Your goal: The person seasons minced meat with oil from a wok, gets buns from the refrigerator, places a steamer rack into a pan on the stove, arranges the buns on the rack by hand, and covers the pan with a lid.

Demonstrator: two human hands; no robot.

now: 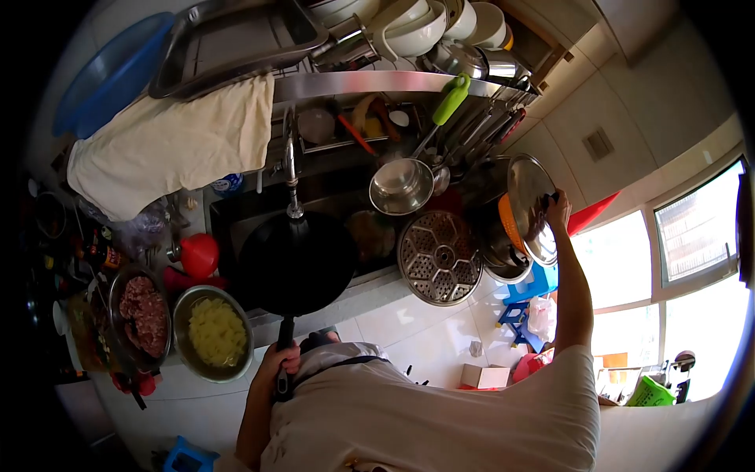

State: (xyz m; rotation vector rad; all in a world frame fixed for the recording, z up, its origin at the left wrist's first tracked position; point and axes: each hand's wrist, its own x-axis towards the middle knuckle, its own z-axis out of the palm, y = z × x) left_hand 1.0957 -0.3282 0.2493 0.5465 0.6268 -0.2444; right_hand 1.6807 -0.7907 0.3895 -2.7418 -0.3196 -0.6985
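My left hand [283,368] is closed round the handle of a black frying pan [303,263]. The pan is over the sink, directly beneath the faucet [293,185]; I cannot tell whether water runs. Out to the right, my right hand [558,211] grips a round glass lid [528,195] by its dark knob. The lid is tilted up on its edge beside an orange basket [509,223] and metal pots, partly covering them. Between my hands, a perforated steamer tray [440,258] leans at the counter's front, below a hanging steel ladle or pan [401,186].
Left on the counter stand a bowl of minced meat [144,315] and a bowl of pale yellow chopped food [214,334], near a red funnel-like object [198,256]. Above hang a cloth [173,145] and a dish rack with bowls [413,31]. Blue stools [519,318] stand right.
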